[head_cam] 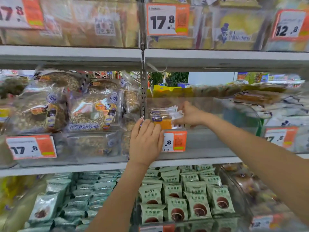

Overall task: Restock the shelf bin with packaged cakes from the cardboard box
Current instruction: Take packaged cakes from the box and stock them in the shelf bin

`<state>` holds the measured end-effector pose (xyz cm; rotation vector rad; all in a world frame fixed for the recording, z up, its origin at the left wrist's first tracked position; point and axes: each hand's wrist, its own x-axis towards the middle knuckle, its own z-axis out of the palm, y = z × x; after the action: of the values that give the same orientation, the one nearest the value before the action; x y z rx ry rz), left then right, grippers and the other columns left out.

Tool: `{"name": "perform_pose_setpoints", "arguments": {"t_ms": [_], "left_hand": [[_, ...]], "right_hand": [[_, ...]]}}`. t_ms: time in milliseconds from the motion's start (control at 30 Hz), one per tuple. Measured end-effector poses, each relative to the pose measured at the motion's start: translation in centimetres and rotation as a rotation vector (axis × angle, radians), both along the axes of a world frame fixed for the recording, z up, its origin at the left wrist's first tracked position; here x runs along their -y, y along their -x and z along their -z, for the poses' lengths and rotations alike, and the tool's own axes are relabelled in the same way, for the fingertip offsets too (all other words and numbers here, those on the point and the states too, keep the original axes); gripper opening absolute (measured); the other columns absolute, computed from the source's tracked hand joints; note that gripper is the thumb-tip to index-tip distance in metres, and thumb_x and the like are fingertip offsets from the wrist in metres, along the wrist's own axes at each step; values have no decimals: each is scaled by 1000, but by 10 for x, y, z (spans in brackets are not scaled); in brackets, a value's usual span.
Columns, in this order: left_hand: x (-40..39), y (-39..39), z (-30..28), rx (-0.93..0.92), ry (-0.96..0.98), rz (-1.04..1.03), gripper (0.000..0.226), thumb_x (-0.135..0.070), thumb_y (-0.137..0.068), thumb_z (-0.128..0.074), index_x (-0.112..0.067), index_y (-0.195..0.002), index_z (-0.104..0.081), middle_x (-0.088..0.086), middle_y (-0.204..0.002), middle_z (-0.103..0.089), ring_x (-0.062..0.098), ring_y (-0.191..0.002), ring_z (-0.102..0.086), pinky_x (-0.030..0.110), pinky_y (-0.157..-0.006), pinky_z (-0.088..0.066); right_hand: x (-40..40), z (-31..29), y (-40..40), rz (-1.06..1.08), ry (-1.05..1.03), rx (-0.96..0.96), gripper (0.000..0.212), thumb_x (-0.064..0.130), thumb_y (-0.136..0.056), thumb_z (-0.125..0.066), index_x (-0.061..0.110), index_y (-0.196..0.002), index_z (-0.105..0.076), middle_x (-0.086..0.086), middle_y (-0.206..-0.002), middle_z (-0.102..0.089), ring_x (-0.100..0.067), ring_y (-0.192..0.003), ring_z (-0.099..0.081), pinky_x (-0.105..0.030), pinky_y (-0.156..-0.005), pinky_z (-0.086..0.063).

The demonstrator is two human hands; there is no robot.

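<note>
Here, right hand (192, 115) grip pinching a crinkly clear-wrapped cake (164, 117) inside the transparent bin (209, 104); left hand (146, 141) flat, released.

Retail shelving unit of grey metal shelves (70, 54) in three visible tiers; a slotted metal upright (143, 91) divides the bays at centre; orange-and-white price tags (167, 20) are fixed along the fronts, reading 17.8 and 12.8; clear plastic fronts line the tiers; through the open back of the middle tier, green foliage (168, 78), a pale wall panel (211, 78) and distant coloured shop stock are visible, blurred; lighting is even and bright.
</note>
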<state>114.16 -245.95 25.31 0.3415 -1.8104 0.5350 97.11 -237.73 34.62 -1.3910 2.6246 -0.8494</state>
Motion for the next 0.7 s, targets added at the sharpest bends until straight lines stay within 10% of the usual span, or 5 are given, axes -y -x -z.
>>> {"name": "perform_pose_setpoints", "arguments": {"t_ms": [133,267,500,700], "left_hand": [[-15,-6,8,-10,-1,-34,29,-18,-96,-42,-10,-111,-66,11,-113,-66,27,-123,-52,44,-115,-18],[-77,-38,73,-4,59,180,39,-6,-90,-38,-13,-125,-53,10,-124,-63,25,-123,-52,47,-112,-25],[-151,-115,278,638,-345,291,26,-16,-83,-37,-10,-93,-61,9,-84,-66,27,-79,-63,36,-78,-44],[-183,-183,375,1188,-965,16,32,-17,-94,-42,-16,-125,-46,3,-127,-53,24,-118,-47,37,-98,-34]], "right_hand": [[-58,10,-42,25,444,-349,43,31,-88,-62,10,-120,-44,-6,-113,-56,-21,-100,-54,-35,-81,-47],[-135,113,-129,-77,910,-494,11,11,-89,-48,11,-99,-52,-2,-88,-53,-13,-80,-49,-21,-72,-39],[-204,388,-179,-36,-178,10,35,24,-93,-51,19,-127,-45,-2,-117,-53,-25,-107,-55,-33,-79,-49],[-222,476,-201,-195,-661,199,94,32,-88,-63,19,-151,5,-9,-159,-7,-30,-137,-31,-38,-104,-34]]}}
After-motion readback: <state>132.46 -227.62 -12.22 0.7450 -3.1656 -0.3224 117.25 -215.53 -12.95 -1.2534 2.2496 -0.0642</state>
